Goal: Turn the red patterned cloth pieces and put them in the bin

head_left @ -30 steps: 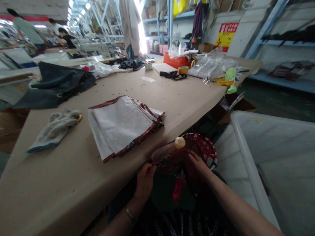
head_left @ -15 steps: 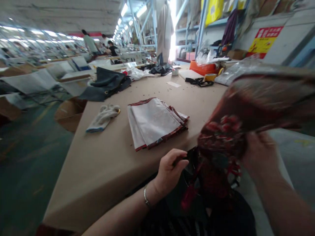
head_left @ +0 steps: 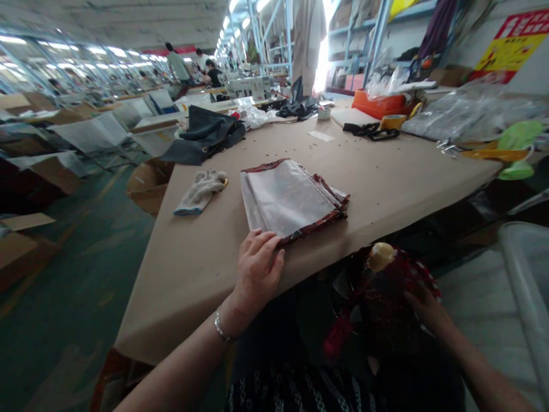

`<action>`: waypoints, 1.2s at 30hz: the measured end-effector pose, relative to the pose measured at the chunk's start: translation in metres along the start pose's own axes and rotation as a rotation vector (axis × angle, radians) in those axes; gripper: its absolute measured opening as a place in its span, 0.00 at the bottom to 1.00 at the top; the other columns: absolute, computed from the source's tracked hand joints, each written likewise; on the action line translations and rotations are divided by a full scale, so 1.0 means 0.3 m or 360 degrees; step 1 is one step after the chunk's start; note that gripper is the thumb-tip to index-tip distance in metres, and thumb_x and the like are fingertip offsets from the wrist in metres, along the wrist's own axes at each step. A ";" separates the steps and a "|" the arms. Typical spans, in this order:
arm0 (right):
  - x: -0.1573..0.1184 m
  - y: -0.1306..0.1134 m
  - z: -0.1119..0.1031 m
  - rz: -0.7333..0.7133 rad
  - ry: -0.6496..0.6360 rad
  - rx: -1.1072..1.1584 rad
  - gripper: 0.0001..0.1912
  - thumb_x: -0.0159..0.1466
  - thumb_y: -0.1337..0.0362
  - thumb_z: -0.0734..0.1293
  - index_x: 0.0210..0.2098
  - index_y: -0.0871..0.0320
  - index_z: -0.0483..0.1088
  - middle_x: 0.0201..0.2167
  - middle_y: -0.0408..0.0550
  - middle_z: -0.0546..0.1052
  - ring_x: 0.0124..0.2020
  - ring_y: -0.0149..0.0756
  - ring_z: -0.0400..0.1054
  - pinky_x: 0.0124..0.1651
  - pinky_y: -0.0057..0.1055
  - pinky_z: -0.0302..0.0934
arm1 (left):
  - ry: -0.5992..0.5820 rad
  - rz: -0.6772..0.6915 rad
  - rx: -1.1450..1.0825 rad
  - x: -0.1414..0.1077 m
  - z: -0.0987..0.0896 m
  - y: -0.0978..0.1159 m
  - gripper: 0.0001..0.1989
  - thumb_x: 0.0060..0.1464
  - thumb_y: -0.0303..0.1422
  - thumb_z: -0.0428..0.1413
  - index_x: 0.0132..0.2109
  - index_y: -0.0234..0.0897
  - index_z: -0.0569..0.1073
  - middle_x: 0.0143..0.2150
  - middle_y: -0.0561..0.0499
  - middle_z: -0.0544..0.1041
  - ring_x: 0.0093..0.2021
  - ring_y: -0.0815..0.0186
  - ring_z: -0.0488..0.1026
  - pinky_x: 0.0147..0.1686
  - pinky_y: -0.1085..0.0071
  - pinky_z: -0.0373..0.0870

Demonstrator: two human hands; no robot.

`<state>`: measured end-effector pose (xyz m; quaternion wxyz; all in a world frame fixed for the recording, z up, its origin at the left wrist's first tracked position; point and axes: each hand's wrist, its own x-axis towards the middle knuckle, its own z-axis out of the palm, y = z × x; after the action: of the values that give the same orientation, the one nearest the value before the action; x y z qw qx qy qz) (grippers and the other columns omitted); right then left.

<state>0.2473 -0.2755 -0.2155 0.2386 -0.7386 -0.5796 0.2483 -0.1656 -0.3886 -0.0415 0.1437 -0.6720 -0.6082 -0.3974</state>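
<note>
1. Landmark: the fabric stack [head_left: 291, 197], pale sheets with dark red edging, lies folded on the brown-topped table [head_left: 206, 274]; I take all places from it.
2. Left hand [head_left: 259, 266]: at the stack's near-left edge, fingertips touching it, fingers lightly curled, thumb apart; I cannot tell whether a sheet is pinched; a bracelet [head_left: 221, 327] circles the wrist.
3. Right hand [head_left: 429, 306]: nearer to me and right of the stack, off the table, against the red bundle [head_left: 390, 297]; this area is dim and blurred, so I cannot tell whether the fingers grip it.
4. On the bundle I see a pale rounded piece [head_left: 381, 256].
5. Left of the stack: the grey glove [head_left: 201, 191]; farther back, the dark cloth [head_left: 208, 131].
6. Behind and right of the stack, well apart: the black strap [head_left: 369, 132]; the orange box [head_left: 380, 105].
7. Far right of the stack: the white bin [head_left: 484, 303].
</note>
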 end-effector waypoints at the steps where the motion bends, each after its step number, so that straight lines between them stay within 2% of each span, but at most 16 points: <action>1: 0.000 -0.003 0.008 0.0017 -0.0020 0.0030 0.31 0.46 0.45 0.65 0.44 0.59 0.71 0.38 0.61 0.77 0.41 0.60 0.72 0.44 0.53 0.64 | -0.0019 0.0002 0.0018 0.009 0.007 0.002 0.13 0.55 0.28 0.55 0.48 0.36 0.73 0.48 0.44 0.76 0.55 0.55 0.67 0.57 0.52 0.64; 2: -0.006 -0.031 -0.004 0.0012 -0.0021 0.0104 0.34 0.48 0.45 0.65 0.48 0.60 0.69 0.42 0.62 0.76 0.44 0.59 0.71 0.48 0.52 0.64 | -0.0037 0.0004 0.0033 0.018 0.012 0.005 0.13 0.55 0.27 0.54 0.48 0.36 0.73 0.48 0.44 0.76 0.54 0.56 0.67 0.57 0.52 0.64; 4: -0.044 -0.150 -0.072 -0.0124 0.0078 0.0342 0.33 0.53 0.46 0.63 0.53 0.59 0.66 0.48 0.61 0.74 0.48 0.54 0.70 0.51 0.49 0.63 | -0.0080 0.0014 0.0079 0.037 0.021 0.005 0.12 0.56 0.27 0.53 0.48 0.36 0.74 0.47 0.44 0.77 0.53 0.56 0.69 0.56 0.53 0.65; 7: -0.167 -0.417 -0.222 -0.0487 0.0330 0.0605 0.20 0.61 0.52 0.63 0.50 0.52 0.69 0.45 0.55 0.76 0.44 0.47 0.72 0.47 0.43 0.65 | -0.0144 0.0042 0.0165 0.058 0.025 -0.001 0.11 0.56 0.27 0.52 0.45 0.36 0.75 0.45 0.45 0.78 0.51 0.55 0.70 0.53 0.54 0.65; 8: -0.216 -0.510 -0.264 -0.0637 0.0398 0.0623 0.16 0.63 0.55 0.62 0.48 0.51 0.71 0.42 0.53 0.76 0.41 0.45 0.72 0.46 0.42 0.66 | -0.0155 0.0044 0.0180 0.063 0.024 -0.003 0.10 0.56 0.26 0.52 0.43 0.36 0.75 0.44 0.45 0.78 0.50 0.55 0.70 0.53 0.54 0.65; 10: -0.305 -0.684 -0.312 -0.1184 0.0337 0.0719 0.10 0.65 0.62 0.62 0.44 0.50 0.71 0.44 0.50 0.75 0.47 0.43 0.70 0.52 0.42 0.63 | -0.0144 0.0038 0.0168 0.075 0.021 -0.002 0.09 0.55 0.26 0.52 0.40 0.37 0.76 0.41 0.46 0.79 0.48 0.56 0.72 0.51 0.57 0.66; 12: -0.358 -0.837 -0.297 -0.1727 0.0157 0.0600 0.10 0.65 0.66 0.61 0.45 0.51 0.70 0.44 0.48 0.74 0.50 0.40 0.67 0.55 0.41 0.61 | -0.0094 0.0025 0.0127 0.090 0.017 0.006 0.08 0.54 0.25 0.52 0.37 0.38 0.75 0.38 0.47 0.78 0.45 0.58 0.73 0.49 0.59 0.67; 14: -0.363 -0.967 -0.230 -0.2055 0.0020 0.0272 0.12 0.65 0.67 0.62 0.47 0.54 0.69 0.46 0.49 0.72 0.52 0.41 0.64 0.56 0.41 0.60 | -0.0020 0.0033 0.0094 0.110 0.011 0.020 0.07 0.53 0.25 0.53 0.35 0.38 0.74 0.37 0.49 0.78 0.43 0.60 0.73 0.49 0.61 0.68; 17: -0.295 -1.117 -0.102 -0.2175 0.0002 -0.0268 0.13 0.64 0.66 0.63 0.48 0.59 0.69 0.49 0.54 0.71 0.53 0.47 0.61 0.55 0.43 0.60 | 0.0062 0.0074 0.0073 0.139 -0.001 0.037 0.05 0.52 0.25 0.53 0.34 0.39 0.73 0.35 0.50 0.77 0.42 0.61 0.73 0.47 0.62 0.68; 20: -0.192 -1.199 -0.047 -0.2064 0.0118 -0.0626 0.11 0.64 0.70 0.59 0.43 0.61 0.71 0.44 0.56 0.73 0.48 0.48 0.64 0.48 0.42 0.61 | 0.0093 0.0062 0.0115 0.161 -0.019 0.033 0.05 0.51 0.24 0.52 0.32 0.38 0.71 0.35 0.49 0.76 0.40 0.61 0.73 0.46 0.62 0.69; 22: -0.142 -1.212 -0.069 -0.1880 0.0232 -0.0702 0.12 0.63 0.73 0.58 0.40 0.62 0.71 0.41 0.57 0.74 0.43 0.46 0.66 0.43 0.39 0.62 | 0.0092 0.0044 0.0154 0.169 -0.029 0.019 0.05 0.50 0.24 0.53 0.32 0.38 0.71 0.35 0.49 0.76 0.40 0.61 0.72 0.45 0.63 0.69; 24: -0.131 -1.194 -0.120 -0.1695 0.0304 -0.0610 0.14 0.61 0.74 0.58 0.44 0.61 0.70 0.40 0.56 0.75 0.38 0.44 0.69 0.38 0.36 0.62 | 0.0052 0.0004 0.0134 0.173 -0.034 0.007 0.05 0.51 0.24 0.53 0.32 0.38 0.71 0.35 0.49 0.75 0.39 0.62 0.72 0.43 0.64 0.69; 27: -0.186 -1.108 -0.193 -0.1683 0.0305 -0.0298 0.21 0.58 0.74 0.59 0.51 0.59 0.65 0.39 0.53 0.76 0.37 0.42 0.71 0.38 0.35 0.63 | 0.0020 -0.0201 -0.0099 0.168 -0.028 0.020 0.05 0.51 0.24 0.52 0.33 0.38 0.71 0.32 0.51 0.74 0.33 0.66 0.72 0.35 0.69 0.70; 30: -0.279 -0.961 -0.209 -0.1793 0.0256 -0.0173 0.20 0.57 0.75 0.58 0.49 0.60 0.66 0.40 0.53 0.77 0.40 0.43 0.72 0.42 0.36 0.65 | 0.0082 -0.0637 -0.0768 0.146 -0.015 0.098 0.03 0.51 0.27 0.54 0.34 0.38 0.71 0.25 0.56 0.70 0.23 0.71 0.68 0.24 0.74 0.68; 32: -0.338 -0.847 -0.184 -0.1715 0.0147 -0.0210 0.20 0.58 0.75 0.57 0.48 0.60 0.66 0.39 0.53 0.78 0.39 0.43 0.73 0.42 0.36 0.65 | 0.0092 -0.0984 -0.1368 0.125 -0.007 0.178 0.03 0.52 0.31 0.56 0.35 0.38 0.70 0.25 0.57 0.70 0.22 0.72 0.68 0.20 0.76 0.69; 36: -0.434 -0.645 -0.098 -0.1393 -0.0345 -0.0174 0.19 0.60 0.76 0.55 0.46 0.56 0.69 0.36 0.50 0.78 0.36 0.40 0.73 0.40 0.33 0.65 | 0.0002 -0.1631 -0.2224 0.073 0.017 0.321 0.12 0.46 0.36 0.63 0.34 0.38 0.68 0.29 0.56 0.73 0.26 0.71 0.71 0.21 0.75 0.72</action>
<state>0.0967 -0.3627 -0.0574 0.2196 -0.4053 -0.8712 0.1691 -0.0754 -0.3908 -0.0013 -0.4986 -0.2492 -0.4523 -0.6962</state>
